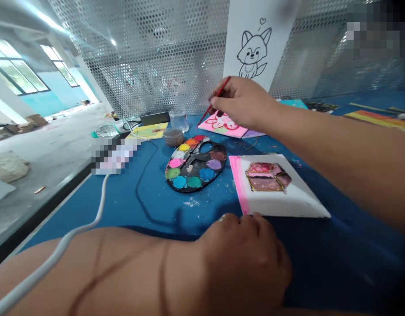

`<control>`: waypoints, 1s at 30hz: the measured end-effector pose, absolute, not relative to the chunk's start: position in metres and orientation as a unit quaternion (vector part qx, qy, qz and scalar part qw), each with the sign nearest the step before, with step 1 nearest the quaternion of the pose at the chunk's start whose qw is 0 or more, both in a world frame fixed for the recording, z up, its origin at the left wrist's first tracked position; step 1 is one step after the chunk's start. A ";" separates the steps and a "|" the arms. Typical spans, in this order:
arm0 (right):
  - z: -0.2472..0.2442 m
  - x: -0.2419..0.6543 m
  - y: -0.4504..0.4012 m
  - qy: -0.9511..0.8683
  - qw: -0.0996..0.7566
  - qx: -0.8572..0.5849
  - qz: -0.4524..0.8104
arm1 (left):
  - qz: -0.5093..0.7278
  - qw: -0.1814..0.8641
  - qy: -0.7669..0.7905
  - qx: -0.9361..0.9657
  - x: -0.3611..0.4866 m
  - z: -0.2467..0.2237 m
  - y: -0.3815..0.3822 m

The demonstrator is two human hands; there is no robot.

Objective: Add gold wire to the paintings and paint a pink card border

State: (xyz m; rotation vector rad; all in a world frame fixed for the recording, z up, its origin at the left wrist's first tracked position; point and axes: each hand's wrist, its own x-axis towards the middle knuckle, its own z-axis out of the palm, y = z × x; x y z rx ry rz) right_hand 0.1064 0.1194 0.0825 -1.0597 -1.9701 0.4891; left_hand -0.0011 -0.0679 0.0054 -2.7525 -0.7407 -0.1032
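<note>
My right hand (235, 98) pinches a thin red paintbrush (218, 94), its tip pointing down just right of the water cups. My left hand (245, 259) rests closed at the near edge of a white canvas (288, 204); its fingertips are mostly hidden, and I cannot make out anything in it. The canvas bears a painted treasure chest (268, 177) and a pink band down its left side. Left of it lies an oval black palette (194, 169) with many paint colours. Behind the palette stand a cup of murky water (173, 137) and a clear cup (179, 120).
A pink flower painting (224, 127) lies under my right hand. A fox drawing (253, 55) stands against the perforated metal screen (156, 57). A bottle (105, 130), yellow painting (149, 131) and white cable (102, 202) are at the left; an orange painting (380, 120) is at the right.
</note>
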 end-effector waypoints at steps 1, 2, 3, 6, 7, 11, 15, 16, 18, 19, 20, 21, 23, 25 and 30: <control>0.083 0.095 0.128 -0.786 0.412 -0.417 0.194 | -0.028 0.138 -0.258 -0.956 0.000 0.007 -0.068; 0.083 0.082 0.137 -0.794 0.408 -0.407 0.192 | -0.022 0.132 -0.261 -0.956 0.002 0.008 -0.067; 0.083 0.070 0.145 -0.795 0.405 -0.412 0.182 | -0.015 0.123 -0.266 -0.956 0.003 0.008 -0.067; 0.075 0.037 0.166 -0.819 0.363 -0.417 0.154 | -0.007 0.090 -0.263 -0.961 0.005 0.005 -0.065; 0.072 0.029 0.171 -0.823 0.354 -0.420 0.147 | -0.012 0.090 -0.259 -0.961 0.006 0.002 -0.064; 0.059 0.013 0.184 -0.828 0.338 -0.427 0.132 | -0.040 0.156 -0.245 -0.956 0.005 -0.015 -0.062; 0.058 0.011 0.189 -0.823 0.347 -0.432 0.124 | -0.045 0.172 -0.243 -0.954 0.005 -0.023 -0.061; 0.059 0.011 0.189 -0.821 0.349 -0.434 0.123 | -0.046 0.175 -0.241 -0.954 0.005 -0.023 -0.062; 0.061 0.012 0.189 -0.821 0.345 -0.438 0.122 | -0.047 0.179 -0.240 -0.953 0.005 -0.021 -0.062; 0.062 0.012 0.188 -0.822 0.342 -0.440 0.121 | -0.047 0.181 -0.240 -0.953 0.006 -0.019 -0.063; 0.063 0.012 0.187 -0.823 0.338 -0.441 0.121 | -0.045 0.183 -0.239 -0.953 0.006 -0.018 -0.063; 0.063 0.012 0.187 -0.823 0.338 -0.441 0.120 | -0.042 0.186 -0.239 -0.952 0.006 -0.017 -0.064; 0.064 0.012 0.185 -0.823 0.340 -0.439 0.120 | -0.033 0.190 -0.235 -0.953 0.006 -0.016 -0.064; 0.063 0.010 0.184 -0.826 0.337 -0.435 0.119 | -0.017 0.194 -0.235 -0.952 0.006 -0.015 -0.063; 0.059 0.002 0.187 -0.843 0.271 -0.439 0.149 | 0.063 0.205 -0.248 -0.945 0.007 -0.016 -0.062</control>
